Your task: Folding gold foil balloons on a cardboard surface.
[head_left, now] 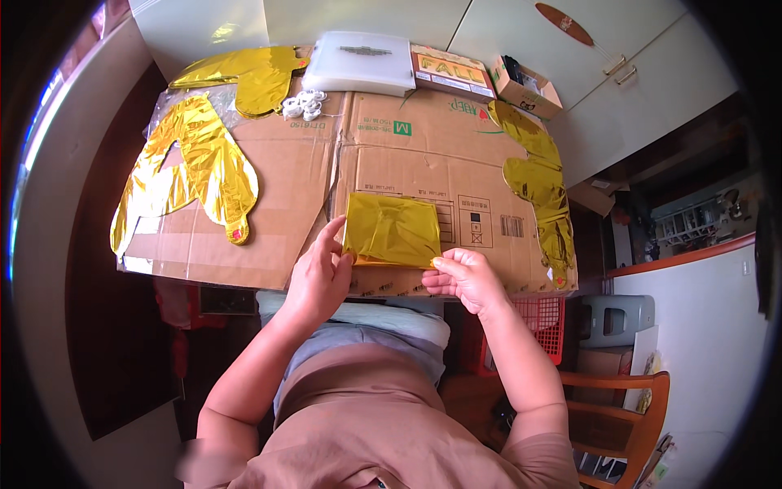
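Note:
A folded gold foil balloon, flat and rectangular, lies near the front edge of the cardboard sheet. Its left edge is held by my left hand, thumb at the lower corner and index finger along the side. At the lower right corner my right hand pinches the foil between thumb and fingers. To the left is a flat unfolded gold foil balloon with a forked shape. Another gold foil balloon lies behind it, and a curvy one runs along the right edge.
White ribbon coils sit at the back, beside a translucent plastic case. Right of that stand a printed box and an open small carton. A wooden chair and a red plastic basket are at the lower right.

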A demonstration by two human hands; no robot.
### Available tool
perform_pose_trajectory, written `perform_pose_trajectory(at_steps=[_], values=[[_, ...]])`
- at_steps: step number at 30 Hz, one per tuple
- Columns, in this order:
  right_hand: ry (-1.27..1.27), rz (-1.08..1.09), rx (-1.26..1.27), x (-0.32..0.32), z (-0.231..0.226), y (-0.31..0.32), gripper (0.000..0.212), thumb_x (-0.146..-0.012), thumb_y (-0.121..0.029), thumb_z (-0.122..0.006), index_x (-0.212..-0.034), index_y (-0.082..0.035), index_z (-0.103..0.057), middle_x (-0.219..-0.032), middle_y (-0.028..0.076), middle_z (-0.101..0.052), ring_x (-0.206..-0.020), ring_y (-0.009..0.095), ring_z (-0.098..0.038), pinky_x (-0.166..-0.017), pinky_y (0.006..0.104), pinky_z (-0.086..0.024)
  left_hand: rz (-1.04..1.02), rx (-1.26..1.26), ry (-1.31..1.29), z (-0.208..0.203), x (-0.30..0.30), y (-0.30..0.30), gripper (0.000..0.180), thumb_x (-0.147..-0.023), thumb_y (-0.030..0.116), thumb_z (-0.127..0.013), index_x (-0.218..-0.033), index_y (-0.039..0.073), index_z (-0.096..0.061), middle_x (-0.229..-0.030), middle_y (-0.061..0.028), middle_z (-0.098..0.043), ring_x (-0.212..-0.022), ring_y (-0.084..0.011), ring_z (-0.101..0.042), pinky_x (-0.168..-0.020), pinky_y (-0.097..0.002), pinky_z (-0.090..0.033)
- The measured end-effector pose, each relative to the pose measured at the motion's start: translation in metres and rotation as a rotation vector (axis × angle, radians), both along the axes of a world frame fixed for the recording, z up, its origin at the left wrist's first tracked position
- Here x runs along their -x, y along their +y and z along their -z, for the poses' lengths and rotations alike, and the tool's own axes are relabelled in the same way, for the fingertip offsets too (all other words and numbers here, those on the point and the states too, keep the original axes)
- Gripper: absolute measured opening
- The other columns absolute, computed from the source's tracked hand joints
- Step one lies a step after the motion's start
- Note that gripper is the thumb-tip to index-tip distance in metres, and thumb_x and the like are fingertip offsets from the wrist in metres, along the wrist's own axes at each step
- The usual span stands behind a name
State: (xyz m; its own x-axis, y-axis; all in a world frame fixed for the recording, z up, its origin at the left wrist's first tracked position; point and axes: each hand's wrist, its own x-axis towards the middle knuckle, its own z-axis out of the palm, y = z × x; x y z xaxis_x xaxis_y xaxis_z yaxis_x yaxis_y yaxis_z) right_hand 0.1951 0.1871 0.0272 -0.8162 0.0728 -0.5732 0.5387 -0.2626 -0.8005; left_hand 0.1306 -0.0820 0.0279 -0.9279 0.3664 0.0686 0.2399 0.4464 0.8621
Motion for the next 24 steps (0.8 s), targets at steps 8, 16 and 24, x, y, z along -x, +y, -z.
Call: perform_pose_trajectory(at_steps=[8, 16, 24], values=[[-0.084, -0.069, -0.150, 0.007, -0.007, -0.002, 0.016, -0.100, -0.015, -0.062, -0.102, 0.001, -0.061, -0.091, 0.017, -0.071, -0.077, 0.024, -0.074, -0.068, 0.0357, -0.062, 0.034, 0.298, 0.432, -0.008, 0.011, -0.004, 0.041, -0.090, 0.013, -0.067, -0.130, 0.006, -0.061, -0.111, -0.0155, -0.065, -0.110, -0.0361, -0.060, -0.097, -0.0491, -0.045], [-0.101, -0.062, -0.200, 0.009, -0.004, -0.003, 0.017, -0.100, -0.015, -0.061, -0.102, 0.002, -0.060, -0.089, 0.017, -0.071, -0.074, 0.024, -0.074, -0.066, 0.0341, -0.062, 0.333, 0.385, 0.617, 0.021, 0.023, 0.032, 0.058, -0.094, 0.031, -0.065, -0.144, 0.004, -0.051, -0.152, -0.0200, -0.045, -0.148, -0.0386, -0.033, -0.121, -0.0516, -0.025], [-0.123, -0.088, -0.211, 0.013, -0.005, -0.002, 0.018, -0.101, -0.016, -0.060, -0.102, 0.002, -0.059, -0.087, 0.016, -0.071, -0.071, 0.022, -0.073, -0.066, 0.0325, -0.062, 0.327, 0.432, 0.580, 0.032, 0.024, 0.031, 0.067, -0.096, 0.041, -0.060, -0.147, 0.000, -0.046, -0.156, -0.0212, -0.041, -0.149, -0.0390, -0.030, -0.122, -0.0510, -0.022]])
